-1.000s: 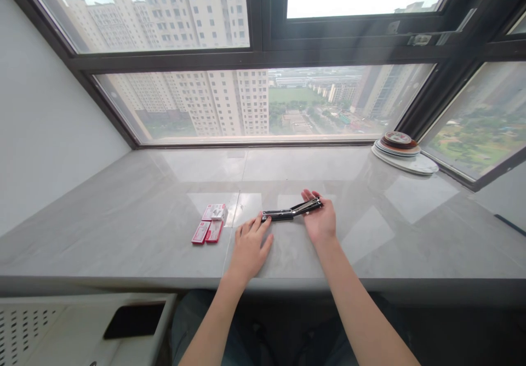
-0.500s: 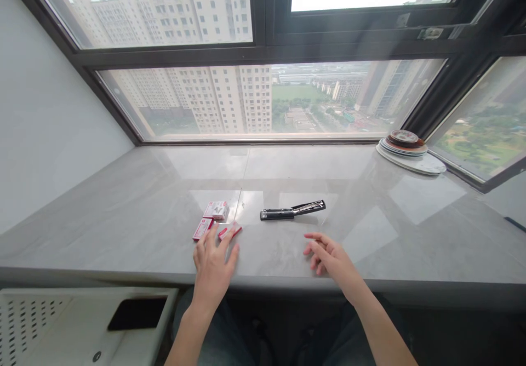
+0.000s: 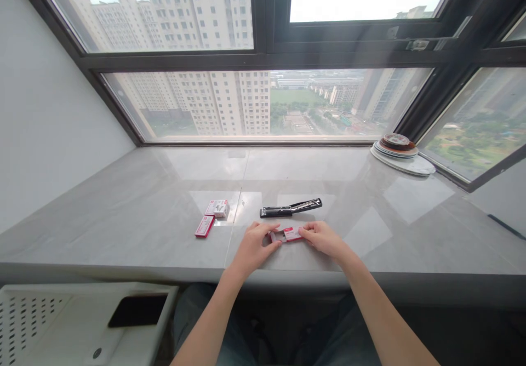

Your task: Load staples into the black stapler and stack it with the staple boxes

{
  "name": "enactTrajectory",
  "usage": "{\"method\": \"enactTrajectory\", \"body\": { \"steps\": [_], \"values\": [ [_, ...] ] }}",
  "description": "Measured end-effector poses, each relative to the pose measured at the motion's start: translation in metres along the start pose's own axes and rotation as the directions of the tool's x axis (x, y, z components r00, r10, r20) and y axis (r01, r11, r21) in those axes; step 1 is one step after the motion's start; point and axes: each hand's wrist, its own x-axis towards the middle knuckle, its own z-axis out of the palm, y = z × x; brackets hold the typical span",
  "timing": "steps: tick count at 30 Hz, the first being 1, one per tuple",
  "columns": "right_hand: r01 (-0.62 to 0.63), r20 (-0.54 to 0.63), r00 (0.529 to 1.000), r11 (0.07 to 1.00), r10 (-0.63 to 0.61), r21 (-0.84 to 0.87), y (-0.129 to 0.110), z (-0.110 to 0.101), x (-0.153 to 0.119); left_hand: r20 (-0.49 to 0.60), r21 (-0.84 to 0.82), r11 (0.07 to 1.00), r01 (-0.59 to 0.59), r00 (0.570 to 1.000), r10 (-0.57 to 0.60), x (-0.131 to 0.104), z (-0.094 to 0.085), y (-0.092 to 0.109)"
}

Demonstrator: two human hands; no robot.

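A small pink and white box [image 3: 292, 234] is held between both hands near the counter's front edge, its inner tray partly slid out at the left. My left hand [image 3: 255, 245] grips the tray end between thumb and fingers. Pinching the right end of the box is my right hand [image 3: 322, 238]. Just beyond them lies a black stapler [image 3: 276, 211], opened out, with its metal channel angled up to the right. To the left, a red and white box [image 3: 204, 226] lies flat, touching or close to a white and pink box [image 3: 217, 208] behind it.
A stack of plates [image 3: 398, 149] stands at the back right of the grey counter [image 3: 143, 212], by the window. Below the front edge at the left is a white perforated chair or stool [image 3: 53, 322].
My left hand has moved right with the small pink box, which now has its tray partly out. My right hand has closed on the box's other end.
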Motion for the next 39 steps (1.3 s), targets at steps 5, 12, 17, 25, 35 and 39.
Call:
{"method": "enactTrajectory", "body": {
  "steps": [5, 12, 17, 25, 35, 39],
  "values": [
    [0.059, -0.2, 0.973, 0.961, -0.116, -0.271, -0.001, -0.017, -0.01, -0.035, -0.001, 1.0, 0.031, 0.999, -0.031, -0.006, 0.0, 0.001],
    [0.401, 0.102, 0.886, 0.636, -0.453, -0.659, -0.057, 0.016, 0.01, -0.028, 0.012, 0.999, 0.037, 0.999, -0.037, -0.005, -0.001, 0.001],
    [0.462, 0.199, 0.861, 0.556, -0.469, -0.691, -0.066, 0.024, 0.022, -0.031, 0.01, 0.999, 0.047, 0.998, -0.046, -0.006, -0.003, 0.001],
    [0.41, 0.016, 0.896, 0.813, -0.444, -0.414, -0.022, -0.019, 0.001, -0.029, -0.029, 0.999, 0.045, 0.999, -0.046, -0.006, -0.005, 0.003],
    [0.397, 0.013, 0.909, 0.855, -0.418, -0.334, 0.0, -0.014, -0.017, -0.144, 0.016, 0.986, 0.167, 0.976, -0.163, -0.001, 0.011, 0.004],
    [0.417, 0.058, 0.901, 0.821, -0.43, -0.39, -0.012, -0.004, -0.02, -0.095, -0.043, 0.988, 0.151, 0.983, -0.155, -0.002, 0.019, 0.008]
  ]
}}
